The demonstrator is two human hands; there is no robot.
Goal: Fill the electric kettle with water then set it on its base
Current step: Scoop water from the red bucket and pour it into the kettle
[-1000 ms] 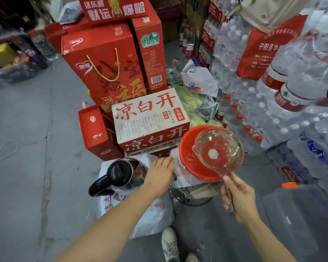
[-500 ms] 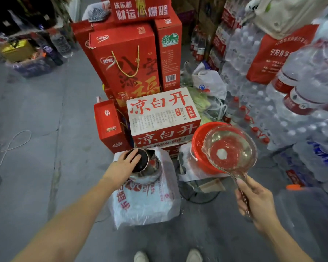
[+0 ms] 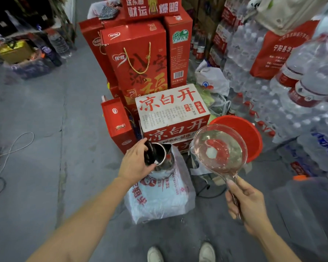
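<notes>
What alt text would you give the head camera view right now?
A person's left hand holds open the lid of a steel kettle on a plastic bag, while the right hand holds a clear water-filled ladle beside it, before a red basin.

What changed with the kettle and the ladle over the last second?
The left hand moved from beside the kettle onto its top and tipped the black lid open. The right hand went on holding the clear water ladle by the red basin; nothing poured yet.
</notes>
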